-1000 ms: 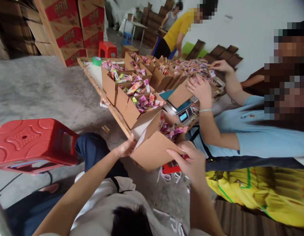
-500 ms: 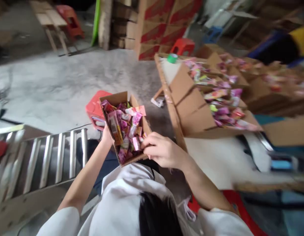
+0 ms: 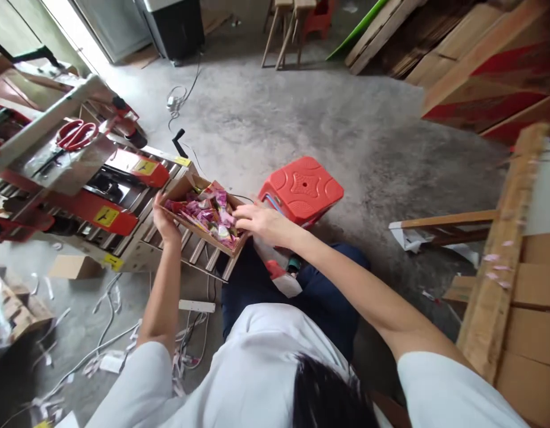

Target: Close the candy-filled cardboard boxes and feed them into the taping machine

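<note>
An open cardboard box full of pink and purple sachets is held over the metal rollers of a red carton-sealing machine. My left hand grips the box's left side. On the right edge of the box my right hand holds it, fingers touching the sachets. The box sits tilted, its near edge just above or on the rollers; I cannot tell which.
A red plastic stool stands on the concrete floor just right of the box. Red scissors lie on the machine. A power strip and cables lie on the floor. A wooden table edge and cardboard boxes are at right.
I have turned left away from the packing table, carrying the box of sachets in both hands to the roller machine. The co-workers and table boxes have left the view.
</note>
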Tool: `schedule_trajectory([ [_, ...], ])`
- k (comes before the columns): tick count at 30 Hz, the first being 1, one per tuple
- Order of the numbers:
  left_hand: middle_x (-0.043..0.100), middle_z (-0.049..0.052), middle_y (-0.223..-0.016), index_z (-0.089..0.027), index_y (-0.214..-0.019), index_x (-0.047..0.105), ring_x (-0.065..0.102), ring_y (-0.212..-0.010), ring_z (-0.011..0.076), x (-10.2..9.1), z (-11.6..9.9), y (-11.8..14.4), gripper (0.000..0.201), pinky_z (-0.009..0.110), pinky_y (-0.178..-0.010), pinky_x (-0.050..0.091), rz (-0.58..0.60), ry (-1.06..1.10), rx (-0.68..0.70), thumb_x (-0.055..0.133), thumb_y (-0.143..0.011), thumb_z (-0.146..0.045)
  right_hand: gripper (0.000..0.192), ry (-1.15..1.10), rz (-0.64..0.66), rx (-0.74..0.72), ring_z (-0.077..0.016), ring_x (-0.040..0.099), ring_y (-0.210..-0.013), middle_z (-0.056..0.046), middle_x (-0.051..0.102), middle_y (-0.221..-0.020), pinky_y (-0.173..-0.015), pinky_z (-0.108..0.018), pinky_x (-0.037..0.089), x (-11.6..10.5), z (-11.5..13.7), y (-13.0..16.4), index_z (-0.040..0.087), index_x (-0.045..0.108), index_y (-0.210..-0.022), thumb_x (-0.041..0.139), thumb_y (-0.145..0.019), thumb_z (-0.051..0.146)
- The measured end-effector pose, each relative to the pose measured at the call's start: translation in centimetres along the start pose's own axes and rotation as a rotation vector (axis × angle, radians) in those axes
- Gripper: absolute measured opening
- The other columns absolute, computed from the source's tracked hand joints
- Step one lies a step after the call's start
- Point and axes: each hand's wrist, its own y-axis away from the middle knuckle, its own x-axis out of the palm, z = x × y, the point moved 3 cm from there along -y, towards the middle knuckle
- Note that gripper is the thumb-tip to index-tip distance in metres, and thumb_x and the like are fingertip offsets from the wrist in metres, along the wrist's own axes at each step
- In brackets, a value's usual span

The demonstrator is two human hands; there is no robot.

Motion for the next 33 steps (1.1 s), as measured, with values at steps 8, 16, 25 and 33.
schedule_trajectory([
  [8,0.074,0.007,-0.106,-0.020,-0.094,0.078,0.067,-0.105,0.0239,-2.5,-2.4,-2.3,0.038,0.038,-0.102,0.049,0.283,-0.075,0.142,0.058,-0.086,-0.052,0.060,-0.043,0.022,0.241,-0.0264,0.018,-0.152,-0.019,0.023,-0.162,-0.125,-0.048,0.018,5.2,2.5,-6.0,0.007,0.033,-0.152,0.041,-0.100,0.037],
  [16,0.070,0.006,-0.071,-0.020,-0.055,0.065,0.063,-0.076,0.0177,0.6,-3.7,-3.8,0.052,0.032,-0.084,0.049,0.676,-0.715,0.245,0.041,-0.095,-0.042,0.056,-0.066,0.063,0.370,-0.0335,0.030,-0.148,-0.018,0.036,-0.156,-0.123,-0.052,0.024,10.5,-0.2,-9.3,0.008,0.044,-0.146,0.052,-0.091,0.018],
  [25,0.063,0.017,-0.110,-0.016,-0.104,0.061,0.057,-0.107,0.0326,2.9,-2.0,-2.9,0.026,0.045,-0.092,0.043,0.328,-1.355,0.363,0.045,-0.094,-0.035,0.044,-0.514,-0.443,0.232,-0.0155,0.050,-0.135,-0.004,0.065,-0.132,-0.116,-0.034,0.041,3.8,-0.3,-6.2,0.018,0.067,-0.119,0.035,-0.092,0.004],
  [33,0.061,0.016,-0.123,-0.017,-0.121,0.062,0.054,-0.120,0.0287,3.2,-3.1,-1.9,0.034,0.046,-0.105,0.039,0.424,-1.179,0.652,0.039,-0.098,-0.030,0.048,-0.666,-0.202,0.531,-0.0279,0.059,-0.123,-0.012,0.066,-0.128,-0.105,-0.043,0.046,1.8,-4.5,-6.9,0.017,0.057,-0.135,0.052,-0.097,0.045],
])
